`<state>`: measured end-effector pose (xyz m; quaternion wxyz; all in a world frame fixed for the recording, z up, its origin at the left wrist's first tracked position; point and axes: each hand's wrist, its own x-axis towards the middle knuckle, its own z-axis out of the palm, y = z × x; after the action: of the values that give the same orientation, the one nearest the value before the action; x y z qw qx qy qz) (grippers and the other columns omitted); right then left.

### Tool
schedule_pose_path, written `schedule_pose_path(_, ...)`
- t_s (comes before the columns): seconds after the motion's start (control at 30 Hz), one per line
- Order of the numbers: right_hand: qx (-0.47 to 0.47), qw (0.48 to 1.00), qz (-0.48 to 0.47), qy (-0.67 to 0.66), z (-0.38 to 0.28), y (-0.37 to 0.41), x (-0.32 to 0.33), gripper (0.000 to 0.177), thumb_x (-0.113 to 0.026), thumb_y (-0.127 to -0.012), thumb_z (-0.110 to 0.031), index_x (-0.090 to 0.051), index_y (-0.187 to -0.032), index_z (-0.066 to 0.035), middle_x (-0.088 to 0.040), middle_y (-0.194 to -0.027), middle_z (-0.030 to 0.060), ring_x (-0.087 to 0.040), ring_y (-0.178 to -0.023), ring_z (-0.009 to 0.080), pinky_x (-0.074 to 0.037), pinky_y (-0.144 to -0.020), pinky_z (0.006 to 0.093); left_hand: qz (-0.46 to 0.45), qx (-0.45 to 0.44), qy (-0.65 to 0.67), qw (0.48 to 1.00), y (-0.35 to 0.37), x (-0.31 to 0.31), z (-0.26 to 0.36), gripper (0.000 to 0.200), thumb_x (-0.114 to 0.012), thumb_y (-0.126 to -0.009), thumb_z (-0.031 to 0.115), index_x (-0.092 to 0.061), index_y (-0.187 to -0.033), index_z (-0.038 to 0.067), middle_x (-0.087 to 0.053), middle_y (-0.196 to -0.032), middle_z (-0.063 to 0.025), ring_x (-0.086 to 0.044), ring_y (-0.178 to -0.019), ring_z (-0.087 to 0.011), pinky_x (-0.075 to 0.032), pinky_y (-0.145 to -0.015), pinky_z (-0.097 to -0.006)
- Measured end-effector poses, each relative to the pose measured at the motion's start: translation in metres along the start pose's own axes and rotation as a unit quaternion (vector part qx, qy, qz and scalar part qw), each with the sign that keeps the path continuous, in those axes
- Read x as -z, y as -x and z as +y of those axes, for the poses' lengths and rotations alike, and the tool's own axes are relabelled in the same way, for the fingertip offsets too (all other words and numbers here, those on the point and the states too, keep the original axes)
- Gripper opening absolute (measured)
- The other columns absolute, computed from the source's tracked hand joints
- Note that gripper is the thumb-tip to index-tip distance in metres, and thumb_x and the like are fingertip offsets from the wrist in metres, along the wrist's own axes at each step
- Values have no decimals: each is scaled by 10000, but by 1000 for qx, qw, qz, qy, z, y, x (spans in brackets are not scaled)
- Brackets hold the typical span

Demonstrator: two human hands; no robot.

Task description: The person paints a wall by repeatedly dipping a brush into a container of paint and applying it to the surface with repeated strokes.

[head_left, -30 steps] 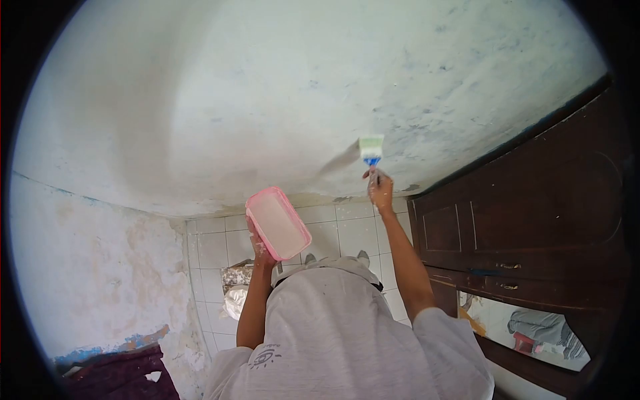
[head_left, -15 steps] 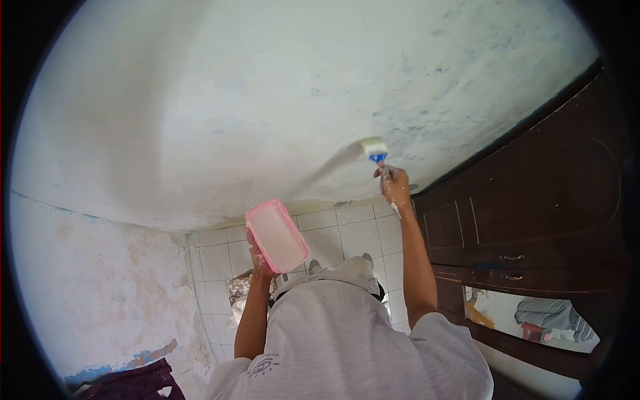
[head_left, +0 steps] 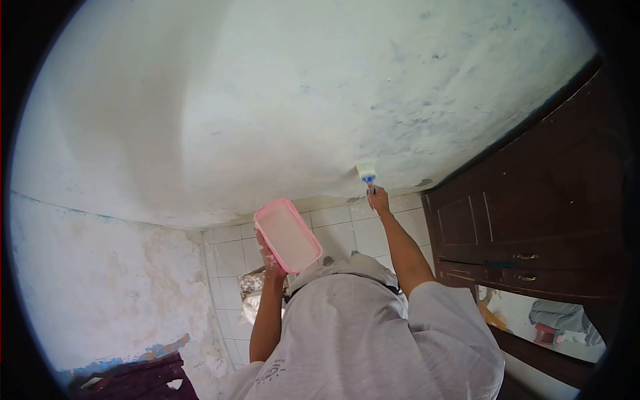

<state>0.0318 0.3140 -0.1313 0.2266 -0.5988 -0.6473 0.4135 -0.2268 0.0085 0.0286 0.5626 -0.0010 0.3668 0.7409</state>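
Note:
My left hand grips a pink rectangular plastic container from its left side, and pale, whitish paint fills it. White specks dot that hand. My right hand is closed round the handle of a paintbrush with a blue ferrule area and pale bristles. The bristles point up against the lower part of the whitish wall, to the right of the container. Dark, blotchy patches show on the wall above and right of the brush.
A dark brown wooden wardrobe with a mirror stands along the right. White floor tiles run below the wall. At left is a peeling wall, with dark purple cloth below it. A paint-spattered object sits on the floor.
The paintbrush in my right hand has moved down the wall, its shadow now shorter. My left hand still holds the container, and the whole view has shifted slightly.

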Motion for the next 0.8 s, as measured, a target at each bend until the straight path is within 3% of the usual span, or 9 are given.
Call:
schedule_pose_path(0.1,-142,989,-8,46,128,-44,-73,503,-545,-1021,-468,-704,-825,-33,-694,-681,197,-722,-686,331,-544,-684,474,6,-14,-17,1000,5,-11,-3,766,-461,-969,730,-485,-1449,133,-633,-1275,-70,-651,-1118,-230,-577,-948,-427)
schedule_pose_path(0.2,-171,981,-71,-54,53,-12,-21,487,-573,-1011,-449,-703,-824,-19,-686,-694,203,-723,-709,334,-537,-692,473,13,-39,-59,997,17,-27,-8,779,-446,-973,731,-470,-1463,125,-623,-1293,-75,-646,-1132,-232,-574,-959,-431)
schedule_pose_path(0.3,2,999,-36,-40,-8,-3,16,503,-551,-1034,-423,-682,-802,4,-647,-649,196,-687,-594,299,-515,-613,446,-4,-88,-107,990,26,-33,-23,776,-437,-980,725,-463,-1468,123,-614,-1306,-76,-642,-1140,-238,-573,-962,-432)
schedule_pose_path(0.4,103,988,-4,-114,-113,37,86,527,-537,-1067,-427,-607,-726,-31,-455,-472,24,-494,-418,107,-379,-432,331,28,-160,-185,969,44,-36,-52,756,-432,-990,711,-466,-1462,122,-617,-1301,-73,-646,-1135,-242,-579,-950,-432)
schedule_pose_path(0.5,162,970,68,-167,-152,70,108,516,-507,-1083,-406,-551,-723,-39,-398,-466,16,-449,-418,78,-359,-428,324,42,-231,-246,940,26,-15,-79,743,-427,-999,698,-459,-1469,123,-616,-1310,-73,-645,-1145,-251,-582,-949,-443)
schedule_pose_path(0.53,125,981,19,-146,-153,75,113,337,-534,-1059,-270,-571,-852,-6,-571,-587,162,-607,-514,330,-469,-541,429,24,-189,-209,959,27,-32,-81,746,-430,-998,697,-451,-1477,126,-614,-1320,-77,-644,-1154,-255,-582,-955,-449)
schedule_pose_path(0.63,204,975,33,-80,-92,47,66,253,-523,-1059,-249,-556,-968,-15,-615,-651,192,-661,-591,371,-501,-564,465,-3,-58,-82,995,57,-75,-92,757,-437,-995,695,-428,-1502,134,-607,-1349,-86,-641,-1180,-269,-582,-972,-467)
schedule_pose_path(0.67,171,979,32,103,-73,33,51,250,-483,-1063,-262,-541,-1033,-21,-671,-754,223,-693,-712,418,-548,-641,504,-8,-17,-36,999,62,-78,-95,761,-439,-993,694,-421,-1510,136,-604,-1359,-90,-640,-1188,-273,-582,-978,-473)
schedule_pose_path(0.8,54,986,-51,152,4,4,-10,387,-418,-1076,-355,-595,-1104,-11,-691,-866,271,-694,-879,453,-554,-799,557,78,-3,13,997,76,-13,-128,703,-410,-1019,666,-451,-1488,144,-611,-1349,-73,-638,-1188,-271,-575,-975,-477)
